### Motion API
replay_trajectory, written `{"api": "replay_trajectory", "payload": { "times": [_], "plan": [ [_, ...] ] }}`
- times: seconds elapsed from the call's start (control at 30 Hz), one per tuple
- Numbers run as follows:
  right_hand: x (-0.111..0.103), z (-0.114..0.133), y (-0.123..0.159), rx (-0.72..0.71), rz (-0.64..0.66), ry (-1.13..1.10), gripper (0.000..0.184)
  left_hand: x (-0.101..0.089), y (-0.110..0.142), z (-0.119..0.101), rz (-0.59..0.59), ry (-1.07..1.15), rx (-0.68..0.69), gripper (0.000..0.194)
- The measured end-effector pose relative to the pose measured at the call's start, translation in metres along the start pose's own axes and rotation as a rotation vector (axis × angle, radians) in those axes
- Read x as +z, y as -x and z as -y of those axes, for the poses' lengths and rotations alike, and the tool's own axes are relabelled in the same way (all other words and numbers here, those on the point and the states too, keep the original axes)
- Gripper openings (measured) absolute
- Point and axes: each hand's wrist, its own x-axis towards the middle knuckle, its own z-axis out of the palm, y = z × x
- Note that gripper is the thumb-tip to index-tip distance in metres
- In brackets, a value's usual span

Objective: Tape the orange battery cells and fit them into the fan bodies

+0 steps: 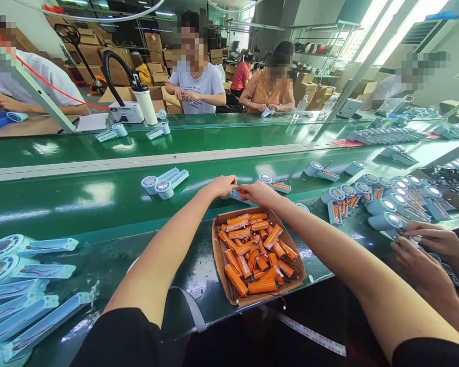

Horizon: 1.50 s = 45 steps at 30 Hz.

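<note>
Both arms reach out over a cardboard tray point(219, 265) piled with orange battery packs point(262, 255) that have thin red and black wires. Beyond the tray, a light-blue fan housing point(240, 197) lies at the belt's near edge, mostly covered by my hands. My left hand point(224, 186) is curled over its left end, fingers closed. My right hand point(258, 192) pinches at its handle from the right; the fingertips nearly meet. Just behind my right hand rests another fan housing point(277, 184), with an orange battery pack in its handle.
Fan housings point(26, 250) lie at left, others point(164, 183) on the green belt point(80, 196). At right, many housings with batteries point(390, 196) crowd the bench beside a co-worker's hands point(424, 255). Several people work across the belt. A metal post point(38, 76) slants at left.
</note>
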Motion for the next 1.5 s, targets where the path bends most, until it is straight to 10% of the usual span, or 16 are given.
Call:
{"api": "replay_trajectory", "payload": {
  "times": [0.37, 0.6, 0.87, 1.17, 1.3, 1.5],
  "plan": [
    [-0.003, 0.014, -0.013, -0.01, 0.166, 0.168, 0.032, 0.009, -0.006, -0.01, -0.045, 0.09, -0.011, 0.022],
    [-0.026, 0.015, 0.04, -0.001, -0.076, 0.026, 0.038, 0.005, 0.025, -0.019, -0.143, 0.091, -0.061, 0.034],
    [-0.006, 0.055, 0.103, -0.018, -0.087, -0.119, 0.035, 0.007, 0.165, -0.013, -0.25, 0.155, -0.01, 0.05],
    [0.001, 0.087, 0.113, 0.015, -0.125, -0.024, 0.022, 0.082, 0.332, 0.064, -0.552, -0.046, -0.186, 0.058],
    [0.007, 0.086, 0.117, 0.044, -0.189, -0.261, 0.008, 0.11, 0.364, 0.09, -0.607, -0.214, -0.144, 0.054],
    [0.006, 0.073, 0.125, -0.029, -0.733, -1.075, 0.03, 0.102, 0.364, 0.089, -0.582, -0.32, 0.08, 0.043]
  ]
}}
